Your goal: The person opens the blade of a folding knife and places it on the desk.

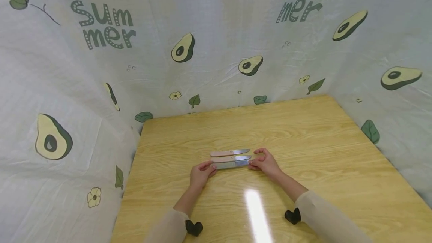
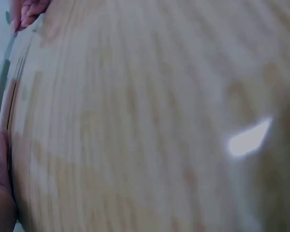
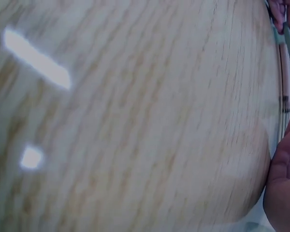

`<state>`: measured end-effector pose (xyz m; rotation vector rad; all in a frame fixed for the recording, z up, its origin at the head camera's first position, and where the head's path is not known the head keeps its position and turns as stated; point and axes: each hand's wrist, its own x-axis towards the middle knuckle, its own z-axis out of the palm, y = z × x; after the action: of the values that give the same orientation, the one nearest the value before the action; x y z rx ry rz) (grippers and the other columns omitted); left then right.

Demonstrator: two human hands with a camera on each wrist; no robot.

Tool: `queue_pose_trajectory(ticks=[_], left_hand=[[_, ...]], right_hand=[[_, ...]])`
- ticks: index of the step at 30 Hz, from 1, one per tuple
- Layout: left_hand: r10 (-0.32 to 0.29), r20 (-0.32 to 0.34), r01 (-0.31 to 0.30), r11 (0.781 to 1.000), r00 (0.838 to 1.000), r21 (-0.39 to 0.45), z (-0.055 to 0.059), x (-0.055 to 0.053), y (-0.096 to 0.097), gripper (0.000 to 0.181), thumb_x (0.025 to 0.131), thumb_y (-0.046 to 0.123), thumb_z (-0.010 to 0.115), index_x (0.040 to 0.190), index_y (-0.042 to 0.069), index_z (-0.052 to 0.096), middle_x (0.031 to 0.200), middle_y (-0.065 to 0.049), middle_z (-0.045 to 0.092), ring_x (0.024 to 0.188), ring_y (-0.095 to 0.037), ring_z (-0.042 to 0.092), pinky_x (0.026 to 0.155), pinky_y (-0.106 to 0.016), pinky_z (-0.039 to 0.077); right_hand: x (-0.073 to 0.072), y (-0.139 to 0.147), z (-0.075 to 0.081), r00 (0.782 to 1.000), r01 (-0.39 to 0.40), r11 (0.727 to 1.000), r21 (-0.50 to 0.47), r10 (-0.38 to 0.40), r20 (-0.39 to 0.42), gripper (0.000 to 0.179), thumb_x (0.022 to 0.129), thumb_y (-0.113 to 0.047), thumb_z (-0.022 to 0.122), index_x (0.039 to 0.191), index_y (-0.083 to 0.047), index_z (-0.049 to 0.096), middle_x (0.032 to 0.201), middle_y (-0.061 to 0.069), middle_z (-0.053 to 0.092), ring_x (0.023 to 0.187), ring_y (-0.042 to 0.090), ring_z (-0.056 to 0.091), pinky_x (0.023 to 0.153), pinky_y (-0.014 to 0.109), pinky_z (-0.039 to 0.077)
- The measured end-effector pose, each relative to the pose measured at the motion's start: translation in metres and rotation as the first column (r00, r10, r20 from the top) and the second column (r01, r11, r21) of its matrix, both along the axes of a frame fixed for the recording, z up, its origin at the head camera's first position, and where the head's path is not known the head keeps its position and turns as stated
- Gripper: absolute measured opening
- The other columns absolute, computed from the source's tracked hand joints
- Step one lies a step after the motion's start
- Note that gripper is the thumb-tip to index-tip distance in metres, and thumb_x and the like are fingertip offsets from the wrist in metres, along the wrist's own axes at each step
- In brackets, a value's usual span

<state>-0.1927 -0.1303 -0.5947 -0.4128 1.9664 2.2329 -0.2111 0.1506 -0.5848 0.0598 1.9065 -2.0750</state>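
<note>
Three small knives lie side by side, blades to the right in the head view. Nearest me is the knife with a grey-green handle (image 1: 224, 165). My left hand (image 1: 199, 176) pinches its handle end, while my right hand (image 1: 267, 164) pinches the tip of its blade. Just beyond it is a pink-handled knife (image 1: 223, 159), and a second pink-handled knife (image 1: 222, 153) lies farthest away. In both wrist views the grey-green handle (image 2: 0, 92) stands above the pink one at the edge of the picture, partly cut off.
The wood-grain table (image 1: 303, 134) stretches around the knives. A white cloth (image 1: 216, 14) printed with avocados, leaves and lettering rises behind it and along both sides. A bright light reflection (image 1: 257, 213) shows on the tabletop between my forearms.
</note>
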Motion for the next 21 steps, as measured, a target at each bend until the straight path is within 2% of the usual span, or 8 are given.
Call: queue_pose_trajectory(ticks=[3,6,10,13,15,18,21], left_hand=[[0.036,-0.014,-0.037,0.997,0.999,-0.074,-0.001,0.005,0.001,0.052,0.082,-0.001,0.073,0.131,-0.006,0.056,0.086,-0.007,0.060,0.076,-0.014,0.072,0.077,-0.027,0.062],[0.025,-0.030,-0.029,0.988,0.999,-0.153,0.000,0.009,0.000,0.062,0.082,0.003,0.075,0.139,0.001,0.049,0.084,-0.005,0.059,0.073,-0.015,0.073,0.074,-0.025,0.062],[-0.083,-0.044,0.068,0.959,0.996,-0.276,0.004,0.009,-0.006,0.071,0.082,0.011,0.077,0.144,0.002,0.042,0.081,-0.007,0.065,0.071,-0.018,0.073,0.069,-0.025,0.062],[-0.187,-0.039,0.162,0.923,0.982,-0.350,0.007,0.006,-0.013,0.080,0.083,0.019,0.077,0.149,0.003,0.034,0.082,-0.008,0.069,0.070,-0.019,0.073,0.067,-0.026,0.063],[-0.234,-0.027,0.208,0.904,0.972,-0.374,0.009,0.003,-0.016,0.085,0.084,0.022,0.077,0.151,0.004,0.029,0.082,-0.009,0.070,0.069,-0.019,0.073,0.066,-0.026,0.063],[-0.257,-0.014,0.230,0.887,0.966,-0.400,0.011,0.001,-0.017,0.091,0.084,0.024,0.076,0.153,0.004,0.022,0.081,-0.010,0.071,0.066,-0.017,0.072,0.064,-0.026,0.063],[-0.251,0.005,0.230,0.878,0.968,-0.420,0.014,0.001,-0.015,0.095,0.083,0.024,0.077,0.155,0.005,0.017,0.079,-0.009,0.070,0.063,-0.014,0.071,0.062,-0.026,0.063]], right_hand=[[0.001,-0.002,0.003,1.000,-0.011,0.998,0.066,0.010,0.020,0.070,0.086,0.004,0.067,0.142,0.004,0.025,0.080,0.007,0.072,0.071,0.017,0.073,0.066,0.020,0.062],[0.001,-0.002,0.005,0.999,-0.027,0.995,0.096,0.022,0.049,0.081,0.086,0.005,0.067,0.149,-0.001,0.017,0.081,0.008,0.072,0.069,0.017,0.072,0.065,0.020,0.061],[0.001,0.000,0.007,0.996,-0.042,0.993,0.111,0.034,0.078,0.087,0.086,0.004,0.067,0.153,-0.003,0.011,0.082,0.010,0.072,0.067,0.016,0.072,0.064,0.020,0.061],[0.001,-0.001,0.008,0.995,-0.047,0.989,0.137,0.034,0.092,0.091,0.085,0.003,0.069,0.154,-0.006,0.010,0.082,0.012,0.072,0.065,0.016,0.071,0.061,0.020,0.061],[0.001,-0.002,0.009,0.994,-0.049,0.986,0.161,0.033,0.101,0.093,0.084,0.001,0.071,0.154,-0.008,0.010,0.082,0.013,0.072,0.062,0.015,0.070,0.058,0.020,0.060],[0.001,-0.004,0.009,0.993,-0.042,0.980,0.193,0.019,0.119,0.096,0.083,-0.001,0.073,0.155,-0.012,0.010,0.080,0.013,0.071,0.057,0.012,0.068,0.056,0.019,0.059],[0.001,-0.004,0.009,0.992,-0.034,0.977,0.209,0.008,0.127,0.097,0.083,-0.002,0.074,0.155,-0.013,0.010,0.077,0.012,0.071,0.055,0.011,0.067,0.055,0.019,0.059]])
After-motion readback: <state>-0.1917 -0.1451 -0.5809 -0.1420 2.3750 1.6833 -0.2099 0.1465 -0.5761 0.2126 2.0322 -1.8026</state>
